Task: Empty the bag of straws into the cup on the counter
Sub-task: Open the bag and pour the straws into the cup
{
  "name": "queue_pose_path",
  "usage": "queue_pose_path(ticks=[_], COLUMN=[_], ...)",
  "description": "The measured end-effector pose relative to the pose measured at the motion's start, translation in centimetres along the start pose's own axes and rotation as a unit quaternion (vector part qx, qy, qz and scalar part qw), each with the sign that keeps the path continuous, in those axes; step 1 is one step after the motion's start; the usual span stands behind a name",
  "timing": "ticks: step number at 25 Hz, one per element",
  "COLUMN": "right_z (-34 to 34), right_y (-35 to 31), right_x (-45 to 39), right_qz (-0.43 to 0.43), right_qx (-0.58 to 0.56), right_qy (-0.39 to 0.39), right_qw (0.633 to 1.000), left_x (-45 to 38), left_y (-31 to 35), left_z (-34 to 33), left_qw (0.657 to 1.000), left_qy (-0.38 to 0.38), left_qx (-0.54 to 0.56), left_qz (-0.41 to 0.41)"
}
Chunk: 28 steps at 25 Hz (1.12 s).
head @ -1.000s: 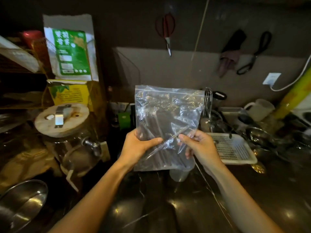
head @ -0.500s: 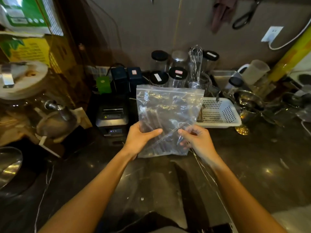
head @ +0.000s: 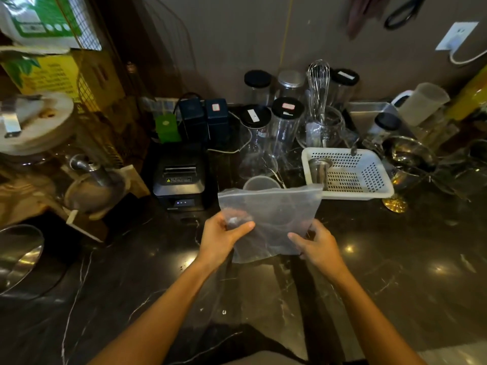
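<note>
Left hand point(head: 220, 239) and right hand point(head: 317, 243) are pinching the lower corners of a clear plastic bag point(head: 268, 219) between thumb and fingers, holding it above the dark marble counter point(head: 395, 259). The bag's blurred contents cannot be made out. Just behind its upper edge, a translucent cup point(head: 261, 183) is standing, beside a white perforated basket point(head: 350, 175).

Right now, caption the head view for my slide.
Both hands, left and right, hold a clear plastic bag over the cup on the dark counter.
</note>
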State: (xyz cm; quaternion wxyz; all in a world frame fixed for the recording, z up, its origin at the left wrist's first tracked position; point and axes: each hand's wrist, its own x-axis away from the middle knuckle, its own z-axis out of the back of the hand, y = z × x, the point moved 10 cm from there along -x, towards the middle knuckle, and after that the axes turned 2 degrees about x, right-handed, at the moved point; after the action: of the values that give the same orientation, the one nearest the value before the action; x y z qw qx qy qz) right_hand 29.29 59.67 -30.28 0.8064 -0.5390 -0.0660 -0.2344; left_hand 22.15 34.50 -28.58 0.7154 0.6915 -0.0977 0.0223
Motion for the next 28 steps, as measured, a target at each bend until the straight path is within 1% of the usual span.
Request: queue_pose_path(ticks=[1,2,3,4,5,6,8,13,16,18,20,23,25,28], right_z=[0.9,2.3,3.7,4.8,5.1,4.8,4.0,3.6,4.3,4.7,4.8,4.7,3.4,1.1], right_y=[-0.8,-2.3,-4.2,-6.0,-7.6,-8.7,-10.0,-10.6,-10.1,-10.1,-10.1,-9.8,-10.3,-11.6], right_x=[0.5,1.4,2.6,3.7,4.6,4.9,4.8,4.7,4.0,3.5,3.3,3.4,3.7,3.6], right_qz=[0.006,0.027,0.064,0.108,0.139,0.152,0.15,0.142,0.142,0.143,0.139,0.118,0.119,0.123], right_qx=[0.025,0.04,0.039,0.016,-0.018,-0.051,-0.078,-0.073,-0.058,-0.048,-0.055,-0.082,-0.096,-0.147], right_qy=[0.041,0.102,0.168,0.217,0.229,0.215,0.184,0.168,0.171,0.174,0.176,0.177,0.136,0.066], right_qw=[0.999,0.994,0.983,0.97,0.963,0.963,0.968,0.973,0.973,0.973,0.973,0.974,0.979,0.979], left_x=[0.1,0.2,0.2,0.2,0.2,0.3,0.4,0.7,0.9,1.0,1.0,0.8,1.0,1.3], left_y=[0.0,0.1,0.1,0.3,0.6,1.0,2.0,5.0,6.0,6.1,6.4,7.0,7.1,7.0], left_z=[0.0,0.0,0.0,-0.1,-0.1,-0.1,-0.1,0.6,0.3,-0.5,-1.1,-2.1,-2.9,-4.2], left_qw=[1.0,1.0,1.0,0.999,0.999,0.999,0.999,0.995,0.993,0.993,0.994,0.99,0.988,0.983], left_qy=[-0.005,-0.008,-0.011,-0.016,-0.019,-0.021,-0.034,-0.07,-0.094,-0.106,-0.101,-0.113,-0.126,-0.14], left_qx=[-0.009,-0.016,-0.022,-0.029,-0.03,-0.025,-0.01,0.023,0.031,0.016,-0.017,-0.059,-0.061,-0.071], left_qz=[0.005,0.01,0.011,0.006,0.0,-0.001,-0.012,-0.062,-0.057,-0.045,-0.036,-0.055,-0.069,-0.093])
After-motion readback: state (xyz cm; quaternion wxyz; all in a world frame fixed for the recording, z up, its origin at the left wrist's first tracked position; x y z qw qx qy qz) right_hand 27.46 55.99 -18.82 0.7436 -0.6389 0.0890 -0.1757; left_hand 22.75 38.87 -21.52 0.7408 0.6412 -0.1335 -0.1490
